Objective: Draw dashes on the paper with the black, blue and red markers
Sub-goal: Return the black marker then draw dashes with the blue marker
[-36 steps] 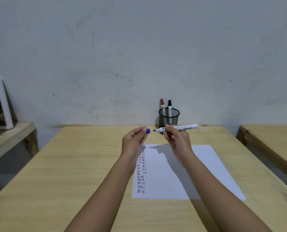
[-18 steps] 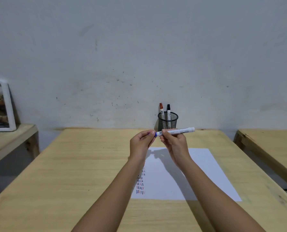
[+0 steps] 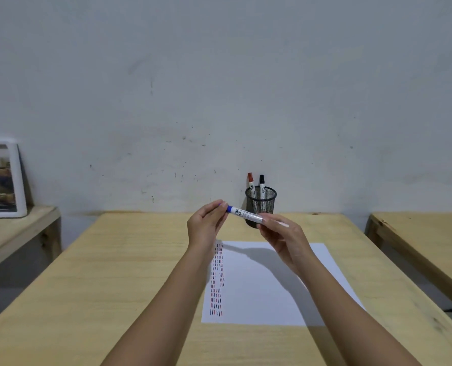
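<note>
**Two hands on one blue marker, held above the paper**

Two hands hold the blue marker (image 3: pixel 244 214) in the air between them. The left hand (image 3: pixel 205 228) pinches the blue cap end with its fingertips (image 3: pixel 221 205); the cap sits on the marker. The right hand (image 3: pixel 285 237) has its fingers closed round the white barrel at the other end, the tail of the barrel poking out past them. The marker slopes down from the left fingertips toward the right ones.

Below the hands lies the paper (image 3: pixel 272 286), flat on the wooden table (image 3: pixel 114 286). Columns of short dashes (image 3: pixel 217 281) in black, blue and red run along the sheet's left edge, from just under the left wrist toward the near edge of the sheet. The rest of the sheet is blank, crossed by the shadow of the right arm.

Just beyond the right fingers stands a black mesh cup (image 3: pixel 260 204) at the far edge of the table, against the wall. In it stand the red marker (image 3: pixel 250 180) and the black marker (image 3: pixel 262 184), caps up, side by side.

Well off to the left of the left hand, a framed picture (image 3: pixel 0 178) leans on a lower side bench (image 3: pixel 16 231).
</note>
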`<state>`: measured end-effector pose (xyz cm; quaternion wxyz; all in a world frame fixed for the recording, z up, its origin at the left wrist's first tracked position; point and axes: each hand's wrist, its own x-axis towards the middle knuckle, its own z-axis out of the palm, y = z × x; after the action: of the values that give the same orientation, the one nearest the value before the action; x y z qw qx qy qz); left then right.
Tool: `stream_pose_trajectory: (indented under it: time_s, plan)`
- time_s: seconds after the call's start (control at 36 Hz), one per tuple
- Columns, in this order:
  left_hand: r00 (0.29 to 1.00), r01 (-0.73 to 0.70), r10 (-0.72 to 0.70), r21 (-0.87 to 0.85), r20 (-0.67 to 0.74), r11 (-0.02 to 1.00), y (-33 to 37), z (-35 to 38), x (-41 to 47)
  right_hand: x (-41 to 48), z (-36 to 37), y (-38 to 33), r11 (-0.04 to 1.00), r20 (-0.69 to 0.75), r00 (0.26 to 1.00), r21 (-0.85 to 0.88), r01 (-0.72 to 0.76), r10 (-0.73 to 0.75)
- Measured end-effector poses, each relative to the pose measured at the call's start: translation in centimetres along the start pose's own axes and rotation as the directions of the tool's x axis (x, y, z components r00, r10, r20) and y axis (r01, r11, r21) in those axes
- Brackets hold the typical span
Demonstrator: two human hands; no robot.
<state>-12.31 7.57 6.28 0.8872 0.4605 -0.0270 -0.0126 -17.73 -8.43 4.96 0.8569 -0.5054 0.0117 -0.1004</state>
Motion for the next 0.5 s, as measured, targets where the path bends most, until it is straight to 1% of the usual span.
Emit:
stream_pose_trajectory:
  time_s: [0.03, 0.08, 0.14, 0.19, 0.25, 0.31, 0.42, 0.5]
  plan:
    - [1.000, -0.013, 0.013, 0.022, 0.002, 1.000, 0.2, 0.2, 0.3, 0.0, -0.2, 0.0, 0.999, 0.027, 1.000, -0.051, -0.010, 0.012]
    - [0.998, -0.052, 0.051, 0.089, 0.021, 0.995, 0.6, 0.7, 0.9, 0.2, -0.6, -0.1, 0.978, 0.068, 0.998, -0.210, -0.003, 0.018]
    - [0.994, -0.103, 0.093, 0.175, 0.065, 0.979, 0.7, 1.5, 1.6, 0.7, -0.8, -0.2, 0.915, 0.085, 0.996, -0.404, 0.024, 0.011]
    - [0.983, -0.159, 0.126, 0.280, 0.133, 0.947, 0.8, 2.4, 2.3, 1.4, -0.7, -0.5, 0.840, 0.104, 0.995, -0.539, 0.062, -0.007]
    - [0.968, -0.213, 0.144, 0.370, 0.206, 0.904, 0.8, 3.5, 3.0, 2.4, -0.3, -0.9, 0.786, 0.149, 0.988, -0.607, 0.116, -0.031]
    - [0.951, -0.250, 0.138, 0.421, 0.278, 0.872, 0.8, 4.5, 3.6, 3.3, 0.0, -1.3, 0.737, 0.191, 0.980, -0.654, 0.171, -0.058]
    - [0.916, -0.330, 0.145, 0.493, 0.375, 0.805, 0.8, 6.2, 4.6, 5.1, 0.0, -2.3, 0.685, 0.176, 0.979, -0.702, 0.197, -0.101]
    - [0.902, -0.366, 0.156, 0.521, 0.403, 0.771, 0.8, 6.5, 5.7, 6.3, -0.6, -2.9, 0.626, 0.159, 0.977, -0.750, 0.214, -0.144]
